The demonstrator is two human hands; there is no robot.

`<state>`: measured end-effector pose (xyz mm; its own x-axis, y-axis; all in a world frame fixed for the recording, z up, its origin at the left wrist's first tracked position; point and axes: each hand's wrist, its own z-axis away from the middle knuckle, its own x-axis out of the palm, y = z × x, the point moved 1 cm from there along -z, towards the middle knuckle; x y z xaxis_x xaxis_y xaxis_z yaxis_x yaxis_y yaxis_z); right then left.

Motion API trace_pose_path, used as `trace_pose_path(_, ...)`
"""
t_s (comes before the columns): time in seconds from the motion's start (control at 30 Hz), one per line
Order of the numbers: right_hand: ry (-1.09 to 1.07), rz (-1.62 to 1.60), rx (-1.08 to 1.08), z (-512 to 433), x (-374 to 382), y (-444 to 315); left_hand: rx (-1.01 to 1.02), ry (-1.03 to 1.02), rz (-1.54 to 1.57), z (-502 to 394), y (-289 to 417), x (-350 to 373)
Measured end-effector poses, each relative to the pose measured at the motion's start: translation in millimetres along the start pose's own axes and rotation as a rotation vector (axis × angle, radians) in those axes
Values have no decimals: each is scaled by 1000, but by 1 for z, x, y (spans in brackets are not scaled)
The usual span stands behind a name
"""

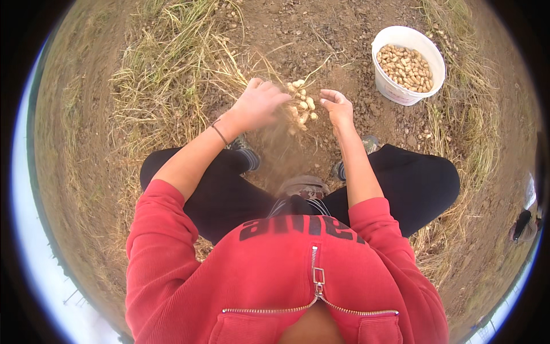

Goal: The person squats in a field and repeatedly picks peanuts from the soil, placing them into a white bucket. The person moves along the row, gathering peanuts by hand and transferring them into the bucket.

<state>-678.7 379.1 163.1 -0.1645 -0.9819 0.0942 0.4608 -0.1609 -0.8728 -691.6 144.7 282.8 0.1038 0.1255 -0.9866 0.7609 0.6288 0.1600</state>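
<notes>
My left hand [262, 103] is closed around the dry stems of a peanut plant, slightly blurred, with a dark band on the wrist. A cluster of pale peanut pods [304, 103] hangs at the plant's root end, just right of those fingers. To the right of the cluster is my right hand [338, 105], its thumb and fingers apart and nothing visible between them. A small gap separates it from the pods. Brown dust [281, 148] blurs the air below my left hand. Up and to the right stands a white plastic bucket [380, 79] partly filled with peanuts [406, 69].
Pulled peanut plants [172, 64] lie in a row on the left. Another row of dry plants [466, 86] runs behind the bucket, with loose pods among them. Bare soil [296, 26] lies between the rows. A person [525, 225] appears small at the far right edge.
</notes>
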Motion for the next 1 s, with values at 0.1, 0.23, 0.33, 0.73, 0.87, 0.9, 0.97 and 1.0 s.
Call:
trace_pose_path(0.1,167,-152,13,-14,-5,19,38,-12,3,-2,3,7)
trace_pose_path(0.23,279,-531,155,-22,-27,19,36,-20,-53,3,-5,7)
trace_pose_path(0.33,212,-553,153,-17,-27,2,54,-39,-51,7,-10,6)
trace_pose_path(0.73,-312,411,29,16,29,-26,249,-49,-68,0,15,11)
trace_pose_path(0.87,-241,13,169,14,24,-21,191,-24,-44,-1,14,9)
trace_pose_path(0.9,-209,-114,222,15,25,-20,187,-23,-58,-1,14,9)
trace_pose_path(0.97,-204,-266,213,17,30,-18,160,-37,-44,-2,11,10)
trace_pose_path(1.0,-170,-312,231,17,30,-17,160,-16,-48,-2,10,10)
